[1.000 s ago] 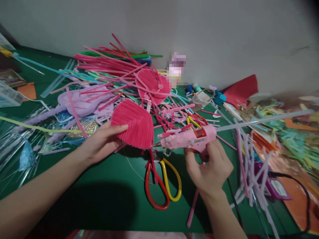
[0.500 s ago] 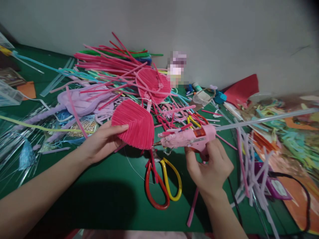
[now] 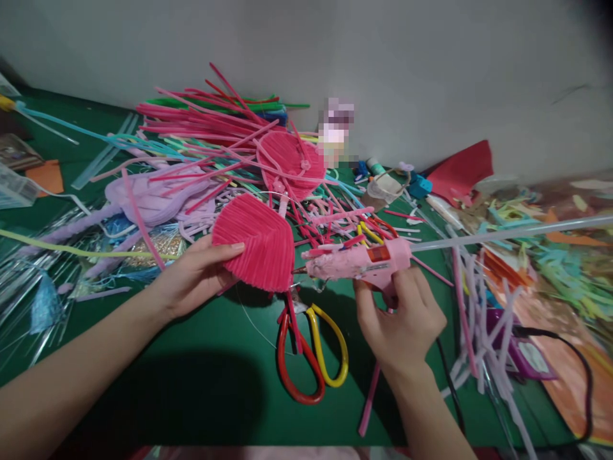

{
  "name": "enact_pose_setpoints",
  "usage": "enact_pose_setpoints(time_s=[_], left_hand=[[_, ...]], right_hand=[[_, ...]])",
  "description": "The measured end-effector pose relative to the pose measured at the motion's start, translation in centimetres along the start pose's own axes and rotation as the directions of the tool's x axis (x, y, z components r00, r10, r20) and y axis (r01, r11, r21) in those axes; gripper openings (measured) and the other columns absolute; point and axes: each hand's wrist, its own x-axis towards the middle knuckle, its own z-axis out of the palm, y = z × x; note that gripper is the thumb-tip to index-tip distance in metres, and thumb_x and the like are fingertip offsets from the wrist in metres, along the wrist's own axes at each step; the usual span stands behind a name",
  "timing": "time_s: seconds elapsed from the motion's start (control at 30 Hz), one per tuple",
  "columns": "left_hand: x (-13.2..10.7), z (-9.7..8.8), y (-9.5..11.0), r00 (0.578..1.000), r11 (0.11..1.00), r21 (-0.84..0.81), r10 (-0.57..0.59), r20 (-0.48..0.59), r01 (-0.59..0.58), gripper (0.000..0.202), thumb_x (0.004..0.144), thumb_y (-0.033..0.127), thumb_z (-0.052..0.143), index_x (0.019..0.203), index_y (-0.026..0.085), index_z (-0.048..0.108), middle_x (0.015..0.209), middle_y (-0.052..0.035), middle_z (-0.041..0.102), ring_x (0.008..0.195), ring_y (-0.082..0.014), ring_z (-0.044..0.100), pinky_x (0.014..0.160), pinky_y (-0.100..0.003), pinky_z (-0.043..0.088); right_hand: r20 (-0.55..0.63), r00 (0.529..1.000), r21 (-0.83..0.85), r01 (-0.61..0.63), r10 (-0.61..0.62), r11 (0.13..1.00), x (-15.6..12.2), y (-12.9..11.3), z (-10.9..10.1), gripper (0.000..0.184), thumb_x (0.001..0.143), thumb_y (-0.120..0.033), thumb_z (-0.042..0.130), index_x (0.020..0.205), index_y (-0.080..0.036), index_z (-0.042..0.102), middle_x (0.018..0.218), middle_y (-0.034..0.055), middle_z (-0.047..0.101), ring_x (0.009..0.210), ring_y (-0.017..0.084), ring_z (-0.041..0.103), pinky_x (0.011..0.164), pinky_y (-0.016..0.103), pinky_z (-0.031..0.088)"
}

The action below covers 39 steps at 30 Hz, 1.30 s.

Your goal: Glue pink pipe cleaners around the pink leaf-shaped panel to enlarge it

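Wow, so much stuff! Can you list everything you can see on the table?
pink leaf shape: one, hot pink, ribbed, held in the left hand
glue gun: one, pink, in the right hand, tip at the leaf's edge
glue stick: one, clear, sticking out of the gun's back
scissors: one, red and yellow handles, on the table below the gun
second leaf shape: one, pink, on the pile
pipe cleaners: many, mostly pink, piled by the wall
table: one, green
left hand: one, gripping the leaf
right hand: one, gripping the gun
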Motion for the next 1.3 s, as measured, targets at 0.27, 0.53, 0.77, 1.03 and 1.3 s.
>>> enact_pose_setpoints(time_s=[0.27, 0.53, 0.77, 1.03, 1.3], left_hand=[[-0.1, -0.1, 0.0, 0.999, 1.000, -0.030, 0.004, 0.035, -0.003, 0.030, 0.075, 0.012, 0.070, 0.105, 0.014, 0.069, 0.096, -0.0075, 0.077, 0.086, -0.0223, 0.072, 0.075, -0.029, 0.060], [0.7, 0.1, 0.6, 0.993, 0.983, -0.165, 0.058, -0.102, -0.075, 0.027, 0.088, 0.013, 0.054, 0.112, 0.013, 0.066, 0.092, -0.0069, 0.078, 0.084, -0.0193, 0.073, 0.079, -0.030, 0.060], [0.9, -0.1, 2.5, 0.964, 0.936, -0.273, 0.171, -0.202, -0.223, 0.030, 0.093, 0.009, 0.044, 0.116, 0.016, 0.061, 0.092, 0.0009, 0.078, 0.080, -0.0094, 0.071, 0.078, -0.019, 0.058], [0.5, 0.2, 2.1, 0.981, 0.947, -0.281, 0.117, -0.152, -0.157, 0.026, 0.091, 0.010, 0.048, 0.112, 0.016, 0.063, 0.086, 0.0002, 0.078, 0.083, -0.0144, 0.072, 0.080, -0.024, 0.059], [0.5, 0.1, 1.7, 0.980, 0.961, -0.225, 0.125, -0.154, -0.158, 0.030, 0.086, 0.012, 0.055, 0.115, 0.013, 0.061, 0.093, -0.0085, 0.077, 0.092, -0.0233, 0.072, 0.088, -0.036, 0.057]], right_hand=[[-0.067, 0.987, -0.079, -0.153, 0.147, 0.985, -0.1, 0.3, 0.1, 0.031, 0.079, -0.023, 0.064, 0.067, -0.024, 0.035, 0.060, -0.0058, 0.037, 0.053, 0.012, 0.040, 0.051, 0.025, 0.031], [0.159, 0.693, -0.169, -0.683, 0.704, 0.711, 0.7, 3.8, 0.0, 0.045, 0.067, -0.064, 0.064, 0.071, -0.024, 0.044, 0.058, -0.0025, 0.048, 0.049, 0.016, 0.045, 0.049, 0.028, 0.033], [0.301, 0.790, -0.305, -0.451, 0.534, 0.839, -1.0, 8.1, 1.9, 0.057, 0.074, -0.065, 0.056, 0.091, -0.011, 0.059, 0.077, 0.0144, 0.063, 0.071, 0.028, 0.057, 0.063, 0.036, 0.042], [0.628, 0.707, 0.064, -0.465, 0.327, 0.883, 0.6, 0.3, 1.0, 0.037, 0.087, -0.053, 0.053, 0.081, -0.018, 0.060, 0.072, 0.0060, 0.065, 0.060, 0.018, 0.059, 0.058, 0.028, 0.042], [0.912, 0.396, 0.168, -0.591, 0.102, 0.789, 3.8, -3.7, 4.8, 0.016, 0.081, -0.025, 0.062, 0.068, -0.017, 0.057, 0.063, 0.0024, 0.062, 0.057, 0.014, 0.057, 0.052, 0.024, 0.037]])
